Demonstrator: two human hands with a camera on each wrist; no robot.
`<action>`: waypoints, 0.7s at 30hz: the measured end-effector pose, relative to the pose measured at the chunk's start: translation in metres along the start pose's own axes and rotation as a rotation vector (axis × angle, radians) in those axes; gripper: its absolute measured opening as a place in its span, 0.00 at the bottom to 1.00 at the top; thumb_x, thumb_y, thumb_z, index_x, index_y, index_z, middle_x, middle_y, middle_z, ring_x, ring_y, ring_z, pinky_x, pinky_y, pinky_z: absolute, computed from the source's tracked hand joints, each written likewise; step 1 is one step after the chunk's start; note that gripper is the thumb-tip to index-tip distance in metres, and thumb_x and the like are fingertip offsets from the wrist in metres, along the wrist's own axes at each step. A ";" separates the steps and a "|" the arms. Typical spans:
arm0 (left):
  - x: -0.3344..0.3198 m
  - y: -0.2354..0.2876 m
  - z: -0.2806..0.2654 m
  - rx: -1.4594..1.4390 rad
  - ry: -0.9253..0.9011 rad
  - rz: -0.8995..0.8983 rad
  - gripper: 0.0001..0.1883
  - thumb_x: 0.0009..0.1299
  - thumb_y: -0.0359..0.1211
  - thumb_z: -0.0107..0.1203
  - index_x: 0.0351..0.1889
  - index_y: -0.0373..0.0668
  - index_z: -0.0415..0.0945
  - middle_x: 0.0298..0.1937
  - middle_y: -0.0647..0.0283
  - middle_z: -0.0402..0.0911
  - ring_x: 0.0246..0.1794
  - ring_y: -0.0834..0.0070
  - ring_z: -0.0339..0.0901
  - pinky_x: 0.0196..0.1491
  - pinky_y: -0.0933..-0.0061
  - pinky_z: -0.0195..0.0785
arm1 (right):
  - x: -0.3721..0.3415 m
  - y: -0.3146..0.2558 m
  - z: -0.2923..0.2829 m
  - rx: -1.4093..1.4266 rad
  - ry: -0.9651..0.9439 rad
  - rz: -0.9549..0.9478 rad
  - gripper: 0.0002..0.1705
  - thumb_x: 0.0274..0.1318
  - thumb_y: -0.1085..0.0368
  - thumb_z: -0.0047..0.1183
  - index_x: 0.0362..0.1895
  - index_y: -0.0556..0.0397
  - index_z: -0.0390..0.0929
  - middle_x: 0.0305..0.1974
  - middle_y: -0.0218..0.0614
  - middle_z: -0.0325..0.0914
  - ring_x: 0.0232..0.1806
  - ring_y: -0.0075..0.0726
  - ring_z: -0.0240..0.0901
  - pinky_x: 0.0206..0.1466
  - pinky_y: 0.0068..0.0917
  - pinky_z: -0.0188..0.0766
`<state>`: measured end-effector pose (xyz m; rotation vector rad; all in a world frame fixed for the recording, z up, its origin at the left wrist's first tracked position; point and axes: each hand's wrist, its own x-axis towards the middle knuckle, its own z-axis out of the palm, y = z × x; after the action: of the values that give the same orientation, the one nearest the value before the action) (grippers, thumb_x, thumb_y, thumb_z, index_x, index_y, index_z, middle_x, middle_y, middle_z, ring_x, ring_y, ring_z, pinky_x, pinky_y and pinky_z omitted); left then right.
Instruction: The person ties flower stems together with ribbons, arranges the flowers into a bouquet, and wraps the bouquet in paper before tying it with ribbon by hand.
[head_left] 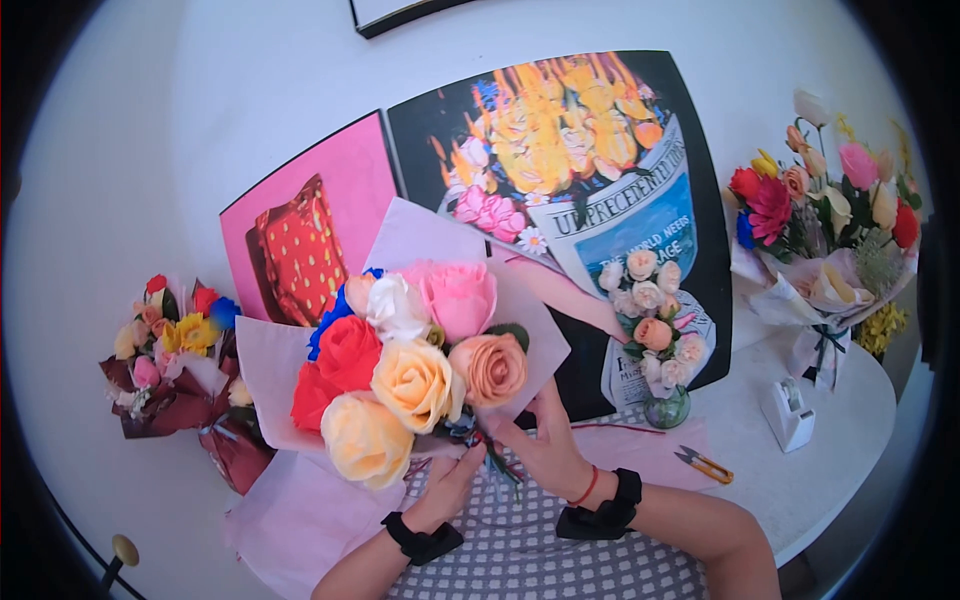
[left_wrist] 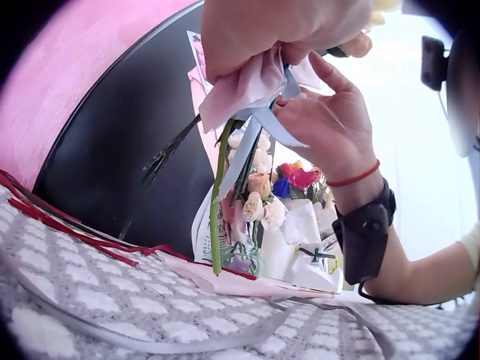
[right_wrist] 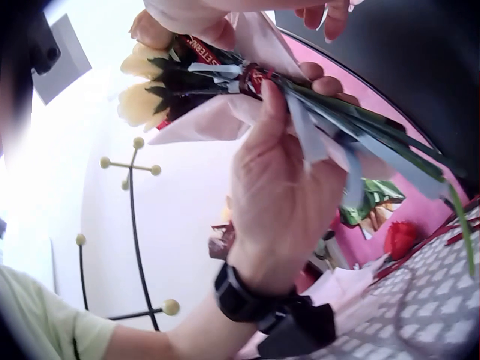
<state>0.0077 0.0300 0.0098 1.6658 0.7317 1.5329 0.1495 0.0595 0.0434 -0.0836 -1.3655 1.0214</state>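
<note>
A bouquet [head_left: 415, 375] of large red, cream, pink, peach, white and blue flowers stands in pale pink wrapping paper [head_left: 535, 345]. Low on it, my left hand [right_wrist: 281, 187] grips the gathered stems [right_wrist: 360, 120], its thumb across the binding and its fingers round behind. A light blue ribbon [left_wrist: 274, 124] hangs loose at the gathering point. My right hand [head_left: 550, 455] is at the right side of the bouquet's base, with the paper between its thumb and fingers. Green stem ends [left_wrist: 217, 202] stick out below the hands, over the patterned cloth [head_left: 480, 555].
More pink paper [head_left: 300, 520] lies at the left, near a maroon-wrapped bouquet [head_left: 235, 445]. To the right are orange-handled snips [head_left: 710, 465], a white tape dispenser [head_left: 788, 415], a small glass vase [head_left: 668, 410] and another wrapped bouquet [head_left: 835, 285]. Art panels [head_left: 700, 340] lean behind.
</note>
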 end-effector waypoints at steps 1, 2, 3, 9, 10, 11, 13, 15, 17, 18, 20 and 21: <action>0.001 -0.006 -0.005 0.055 0.010 0.023 0.10 0.70 0.33 0.42 0.37 0.35 0.70 0.35 0.69 0.70 0.37 0.82 0.64 0.41 0.80 0.58 | -0.002 0.002 -0.002 -0.220 -0.075 -0.090 0.34 0.47 0.67 0.55 0.57 0.58 0.53 0.54 0.39 0.59 0.52 0.30 0.59 0.50 0.24 0.61; 0.002 -0.012 -0.009 0.109 0.019 0.045 0.10 0.70 0.32 0.41 0.37 0.35 0.70 0.35 0.69 0.70 0.37 0.82 0.64 0.41 0.80 0.59 | -0.003 0.006 -0.004 -0.440 -0.152 -0.184 0.37 0.46 0.66 0.57 0.58 0.58 0.52 0.56 0.39 0.56 0.56 0.32 0.56 0.57 0.28 0.55; -0.002 -0.017 -0.017 0.118 -0.014 0.011 0.10 0.69 0.31 0.40 0.40 0.35 0.70 0.38 0.67 0.72 0.39 0.80 0.66 0.44 0.78 0.60 | -0.006 0.015 -0.005 -0.500 -0.200 -0.152 0.40 0.43 0.63 0.61 0.58 0.58 0.53 0.56 0.41 0.54 0.57 0.33 0.54 0.55 0.28 0.56; -0.007 -0.026 -0.016 0.382 0.032 0.089 0.03 0.65 0.26 0.42 0.34 0.39 0.67 0.34 0.71 0.69 0.35 0.84 0.64 0.39 0.81 0.61 | -0.014 0.023 0.004 -0.500 -0.216 -0.126 0.39 0.39 0.57 0.63 0.54 0.58 0.59 0.45 0.46 0.61 0.46 0.44 0.60 0.47 0.33 0.62; -0.008 -0.031 -0.020 0.470 -0.037 0.131 0.05 0.65 0.25 0.42 0.34 0.37 0.69 0.34 0.71 0.70 0.35 0.83 0.66 0.39 0.81 0.62 | -0.016 0.025 0.003 -0.491 -0.219 -0.069 0.38 0.38 0.57 0.63 0.53 0.58 0.60 0.44 0.46 0.61 0.46 0.44 0.60 0.46 0.33 0.62; -0.012 -0.042 -0.023 0.502 0.068 0.101 0.10 0.64 0.24 0.40 0.38 0.35 0.72 0.35 0.70 0.73 0.37 0.83 0.67 0.40 0.80 0.63 | -0.017 0.028 0.002 -0.494 -0.239 0.070 0.38 0.39 0.58 0.62 0.54 0.58 0.60 0.43 0.45 0.62 0.46 0.43 0.60 0.48 0.33 0.62; -0.014 -0.039 -0.021 0.446 0.061 0.071 0.11 0.64 0.23 0.39 0.40 0.35 0.72 0.37 0.68 0.73 0.39 0.82 0.67 0.41 0.80 0.63 | -0.018 0.024 0.003 -0.419 -0.234 0.136 0.37 0.39 0.60 0.62 0.54 0.59 0.59 0.45 0.45 0.62 0.48 0.43 0.60 0.49 0.33 0.61; -0.014 -0.044 -0.024 0.391 0.047 0.039 0.14 0.63 0.22 0.38 0.43 0.35 0.71 0.38 0.67 0.74 0.40 0.82 0.67 0.42 0.80 0.62 | -0.018 0.022 0.003 -0.343 -0.220 0.200 0.37 0.40 0.61 0.61 0.54 0.59 0.59 0.46 0.45 0.62 0.50 0.43 0.60 0.51 0.34 0.61; -0.012 -0.064 -0.038 0.564 -0.014 0.035 0.13 0.64 0.22 0.37 0.43 0.36 0.72 0.39 0.65 0.75 0.40 0.80 0.69 0.43 0.81 0.63 | -0.017 0.025 0.000 -0.351 -0.255 0.150 0.35 0.40 0.64 0.60 0.54 0.60 0.59 0.51 0.46 0.60 0.52 0.43 0.60 0.52 0.32 0.61; -0.012 -0.066 -0.041 0.562 -0.017 0.033 0.13 0.64 0.22 0.37 0.43 0.36 0.72 0.39 0.65 0.75 0.40 0.80 0.69 0.43 0.81 0.63 | -0.017 0.028 -0.001 -0.353 -0.252 0.152 0.35 0.40 0.64 0.60 0.54 0.60 0.59 0.51 0.46 0.60 0.52 0.43 0.60 0.52 0.32 0.61; -0.012 -0.057 -0.041 0.308 -0.100 -0.214 0.13 0.64 0.23 0.38 0.43 0.36 0.72 0.41 0.62 0.75 0.44 0.74 0.70 0.48 0.77 0.62 | -0.015 0.033 -0.001 -0.359 -0.305 0.066 0.33 0.41 0.65 0.59 0.53 0.61 0.60 0.54 0.47 0.59 0.54 0.44 0.60 0.53 0.32 0.61; -0.015 -0.071 -0.049 0.308 -0.100 -0.214 0.13 0.64 0.23 0.38 0.43 0.36 0.72 0.41 0.62 0.75 0.44 0.74 0.70 0.48 0.77 0.62 | -0.014 0.031 0.000 -0.414 -0.307 -0.035 0.31 0.41 0.65 0.58 0.51 0.61 0.63 0.51 0.48 0.64 0.52 0.45 0.63 0.51 0.32 0.62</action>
<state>-0.0370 0.0640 -0.0566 1.8039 1.0974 1.2250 0.1345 0.0691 0.0144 -0.2168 -1.8406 0.7281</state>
